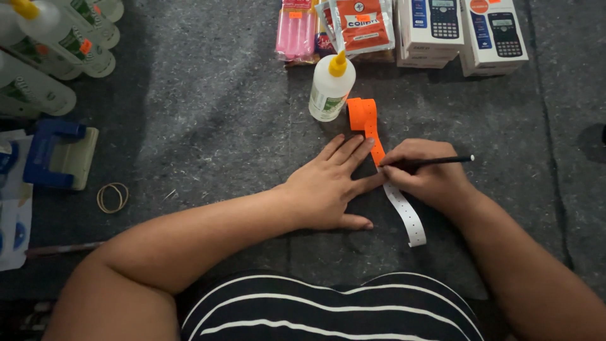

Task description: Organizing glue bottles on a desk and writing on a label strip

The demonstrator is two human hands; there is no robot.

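one pen (435, 161), one orange label roll (362, 114), two calculator boxes (461, 31).

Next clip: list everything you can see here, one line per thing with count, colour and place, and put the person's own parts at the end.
label strip: one, orange roll running into bare white backing, centre, under both hands
pen: one, black, in the right hand
glue bottle: one, white with yellow cap, upright behind the roll
glue bottles: several, white, lying top left
calculator boxes: two, white and blue, top right
pink packet: one, top centre
orange packet: one, beside the pink packet
hole punch: one, blue and grey, left
rubber bands: tan, left
mat: grey felt, under everything
left hand: flat, fingers pressing the strip
right hand: grip closed on the pen, tip at the strip
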